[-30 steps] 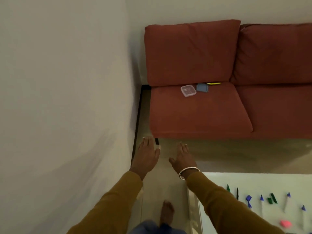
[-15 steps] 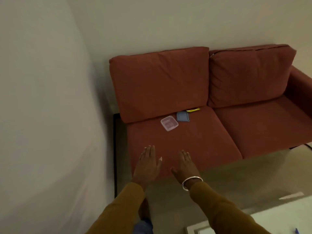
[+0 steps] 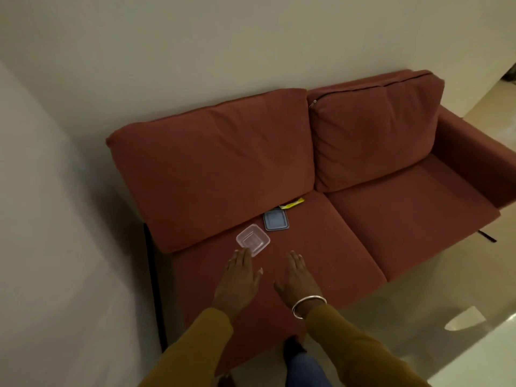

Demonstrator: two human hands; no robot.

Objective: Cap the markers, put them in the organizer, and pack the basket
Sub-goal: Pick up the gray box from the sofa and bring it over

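A clear plastic container (image 3: 253, 239) lies on the left seat cushion of a red sofa (image 3: 391, 219). A grey-blue lid (image 3: 276, 220) lies just behind it, and a yellow item (image 3: 293, 203) pokes out from under the back cushion. My left hand (image 3: 240, 283) reaches forward with straight fingers, its fingertips at the container's near edge. My right hand (image 3: 297, 280), with a silver bangle on the wrist, is stretched out flat beside it, holding nothing. No markers are in view.
A pale wall (image 3: 55, 247) stands close on the left of the sofa. The corner of a white table (image 3: 488, 356) shows at the lower right. Shiny floor (image 3: 418, 317) runs between the table and the sofa.
I have come closer to the sofa and the view has swung right. Both hands moved forward over the seat cushion toward the clear container. The table with markers has left the view.
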